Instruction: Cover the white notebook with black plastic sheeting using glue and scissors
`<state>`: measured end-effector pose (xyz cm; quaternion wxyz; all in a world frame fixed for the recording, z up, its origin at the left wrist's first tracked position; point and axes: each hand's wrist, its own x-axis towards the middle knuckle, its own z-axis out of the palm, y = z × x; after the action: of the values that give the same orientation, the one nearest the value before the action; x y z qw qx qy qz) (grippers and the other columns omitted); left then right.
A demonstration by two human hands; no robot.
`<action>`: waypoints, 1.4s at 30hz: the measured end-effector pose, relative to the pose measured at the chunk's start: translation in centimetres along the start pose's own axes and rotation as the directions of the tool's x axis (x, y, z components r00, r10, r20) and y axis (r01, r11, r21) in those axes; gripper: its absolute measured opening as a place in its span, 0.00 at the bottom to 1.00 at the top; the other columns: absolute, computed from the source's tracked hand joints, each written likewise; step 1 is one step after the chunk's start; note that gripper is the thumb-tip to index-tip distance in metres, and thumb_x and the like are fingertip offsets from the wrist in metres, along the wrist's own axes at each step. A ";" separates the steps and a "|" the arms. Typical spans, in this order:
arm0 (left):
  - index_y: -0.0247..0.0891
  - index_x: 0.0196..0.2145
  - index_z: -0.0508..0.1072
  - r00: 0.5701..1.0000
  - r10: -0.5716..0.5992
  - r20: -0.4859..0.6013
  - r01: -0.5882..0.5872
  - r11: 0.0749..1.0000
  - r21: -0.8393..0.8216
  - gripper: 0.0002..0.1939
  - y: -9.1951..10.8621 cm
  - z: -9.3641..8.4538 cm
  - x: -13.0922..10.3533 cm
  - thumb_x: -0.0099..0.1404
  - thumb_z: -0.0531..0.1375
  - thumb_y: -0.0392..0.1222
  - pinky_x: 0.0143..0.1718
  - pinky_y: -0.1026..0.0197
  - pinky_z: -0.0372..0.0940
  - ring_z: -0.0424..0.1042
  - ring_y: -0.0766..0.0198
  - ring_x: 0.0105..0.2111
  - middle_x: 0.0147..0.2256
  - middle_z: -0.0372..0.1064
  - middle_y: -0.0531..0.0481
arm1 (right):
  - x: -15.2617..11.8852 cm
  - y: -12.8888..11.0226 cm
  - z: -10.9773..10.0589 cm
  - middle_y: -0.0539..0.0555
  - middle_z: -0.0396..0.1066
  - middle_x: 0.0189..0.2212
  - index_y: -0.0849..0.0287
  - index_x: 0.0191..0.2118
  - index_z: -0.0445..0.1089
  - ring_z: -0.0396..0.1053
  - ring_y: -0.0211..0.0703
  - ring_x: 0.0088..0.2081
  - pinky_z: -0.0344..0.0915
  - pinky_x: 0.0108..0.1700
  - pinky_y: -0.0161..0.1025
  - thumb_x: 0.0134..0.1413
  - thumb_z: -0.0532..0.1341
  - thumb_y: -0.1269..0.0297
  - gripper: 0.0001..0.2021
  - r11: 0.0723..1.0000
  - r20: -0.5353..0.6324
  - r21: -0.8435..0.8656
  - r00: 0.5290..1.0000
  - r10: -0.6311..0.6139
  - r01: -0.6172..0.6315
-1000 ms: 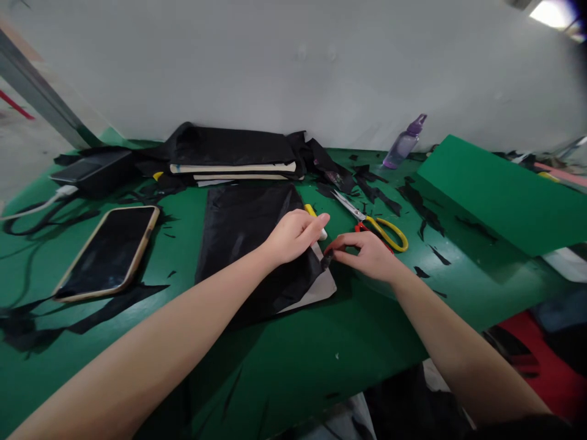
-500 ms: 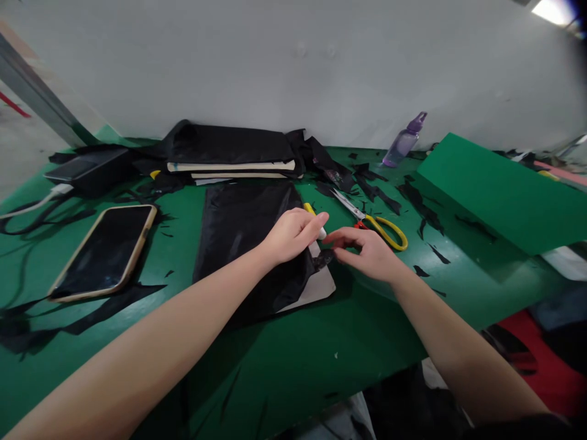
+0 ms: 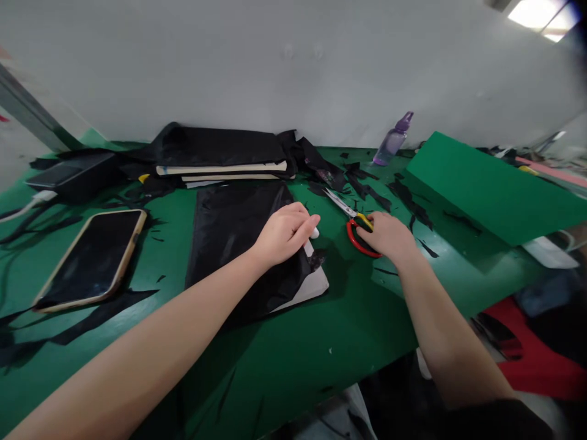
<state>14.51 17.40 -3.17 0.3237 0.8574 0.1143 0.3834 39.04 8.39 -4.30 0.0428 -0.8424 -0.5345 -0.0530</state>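
My left hand [image 3: 287, 232] is closed over the right side of a black-fabric-covered panel [image 3: 229, 238]. A small white-tipped stick [image 3: 314, 233] pokes out of its fist; the rest is hidden by the fingers. At the panel's lower right the pale board [image 3: 305, 289] shows bare beside a torn, dark scrap of fabric [image 3: 317, 260]. My right hand [image 3: 389, 235] has its fingers around the yellow handle of the scissors [image 3: 352, 214]. The scissors lie on the green table, blades toward the back left, their red handle in front.
A phone [image 3: 94, 256] lies at the left, near a black box [image 3: 77, 174] with a white cable. Black-covered boards [image 3: 224, 146] are stacked at the back. A purple bottle [image 3: 392, 143] stands behind black scraps [image 3: 410, 198]. A raised green panel [image 3: 495, 189] is at the right.
My right hand has left the torn fabric at the panel's corner, moved right, and taken hold of the scissors. My left hand stays on the panel. The view has shifted slightly.
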 end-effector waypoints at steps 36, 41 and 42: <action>0.39 0.10 0.56 0.913 -0.408 -0.013 0.342 0.783 -0.520 0.30 -0.4 -0.1 0.5 0.64 0.52 0.57 0.29 0.60 0.60 0.59 0.68 0.20 0.15 0.56 0.51 | -2.9 0.8 -4.0 0.56 0.62 0.39 0.54 0.47 0.52 0.64 0.47 0.39 0.64 0.40 0.48 0.40 0.66 0.52 0.31 0.832 -0.461 0.480 0.887 -0.030 0.278; 0.39 0.11 0.59 0.912 -0.407 -0.052 0.329 0.801 -0.501 0.29 -1.2 0.2 0.3 0.64 0.51 0.57 0.28 0.60 0.60 0.60 0.67 0.20 0.14 0.55 0.52 | -5.0 1.0 -7.4 0.60 0.61 0.43 0.57 0.48 0.55 0.63 0.53 0.43 0.62 0.42 0.51 0.38 0.64 0.46 0.33 0.926 -0.433 0.197 0.876 -0.213 0.323; 0.38 0.11 0.59 0.910 -0.412 -0.052 0.339 0.808 -0.481 0.29 -1.3 0.3 0.2 0.64 0.51 0.57 0.27 0.61 0.59 0.60 0.68 0.19 0.14 0.56 0.52 | -5.3 1.2 -8.2 0.60 0.62 0.41 0.57 0.48 0.56 0.63 0.55 0.43 0.61 0.43 0.52 0.38 0.64 0.46 0.32 0.939 -0.460 0.125 0.857 -0.232 0.321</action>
<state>14.91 18.35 -4.03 0.5778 0.6833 0.2121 0.3928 37.51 2.07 3.13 0.2372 -0.7141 -0.6295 -0.1938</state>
